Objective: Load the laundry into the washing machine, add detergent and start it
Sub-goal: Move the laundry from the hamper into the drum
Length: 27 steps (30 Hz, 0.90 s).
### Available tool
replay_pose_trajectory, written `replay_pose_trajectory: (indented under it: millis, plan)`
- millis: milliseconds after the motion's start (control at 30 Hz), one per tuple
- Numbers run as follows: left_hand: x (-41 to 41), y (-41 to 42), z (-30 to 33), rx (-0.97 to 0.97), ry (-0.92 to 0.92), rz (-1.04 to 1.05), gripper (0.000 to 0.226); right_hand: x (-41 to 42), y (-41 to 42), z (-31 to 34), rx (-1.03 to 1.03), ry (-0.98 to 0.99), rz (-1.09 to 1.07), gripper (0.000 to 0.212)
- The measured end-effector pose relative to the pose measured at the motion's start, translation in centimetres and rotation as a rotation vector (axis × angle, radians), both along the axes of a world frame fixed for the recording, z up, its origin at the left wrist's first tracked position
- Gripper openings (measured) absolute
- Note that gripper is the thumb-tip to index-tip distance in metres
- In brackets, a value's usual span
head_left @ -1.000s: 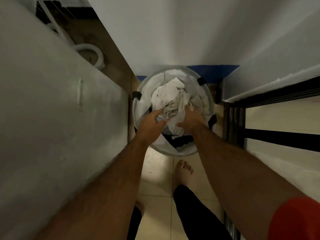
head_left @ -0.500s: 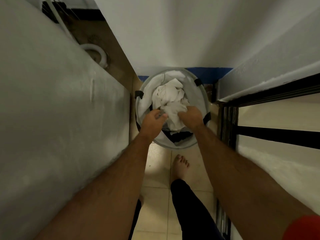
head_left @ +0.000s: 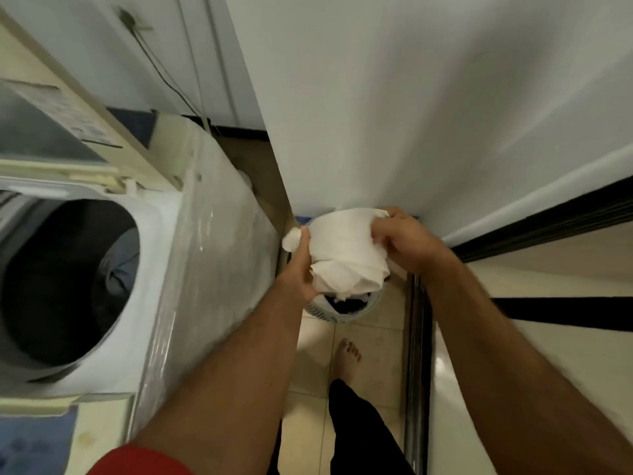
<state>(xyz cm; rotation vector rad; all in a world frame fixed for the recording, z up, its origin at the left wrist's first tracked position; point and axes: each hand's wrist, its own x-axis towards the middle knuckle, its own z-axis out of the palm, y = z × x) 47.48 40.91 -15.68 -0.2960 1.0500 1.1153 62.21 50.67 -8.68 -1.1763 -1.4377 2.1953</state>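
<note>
1. Hands: left hand (head_left: 297, 272) and right hand (head_left: 406, 238) both grip a bundle of white laundry (head_left: 346, 255), fingers curled into the cloth on opposite sides; both forearms reach forward and down.
2. Bundle hangs directly above the laundry basket (head_left: 320, 311), lifted out of it; dark clothing shows inside the basket under the bundle.
3. Laundry is soft, crumpled, matte white fabric, with a small knot of cloth poking out past the left thumb.
4. Basket is round and pale, with a ribbed wall; it stands on the floor against the wall.
5. Washing machine (head_left: 205, 255) stands to the left, a top loader with its lid raised; a grey garment (head_left: 120, 265) lies in the dark round drum.
6. Floor (head_left: 373, 341) is pale glossy tile; one bare foot (head_left: 347, 359) and a dark trouser leg stand near the basket.
</note>
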Motion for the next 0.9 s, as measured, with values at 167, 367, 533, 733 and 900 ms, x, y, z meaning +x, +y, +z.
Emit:
replay_pose_trajectory:
  millis: [167,367,533,733,900]
  plan:
    - [-0.1,1.2,9.1,0.040,0.146,0.058,0.031,0.6,1.1,7.8,0.014,0.104,-0.036,0.012]
    - [-1.7,1.1,17.4,0.227,0.431,0.069,0.030,0.9,2.8,11.1,0.498,-0.268,-0.142,0.009]
    - [-2.9,-0.1,22.2,0.267,0.644,-0.042,0.036,-1.8,2.0,13.6,0.513,-0.178,0.154,0.068]
    - [-6.0,-3.2,25.6,0.299,0.816,-0.046,0.026,-8.5,-1.1,16.1,0.505,0.018,0.450,0.059]
    - [-10.0,-7.3,26.5,0.303,0.880,0.138,0.027,-14.8,-4.7,17.3,0.467,0.123,0.351,0.030]
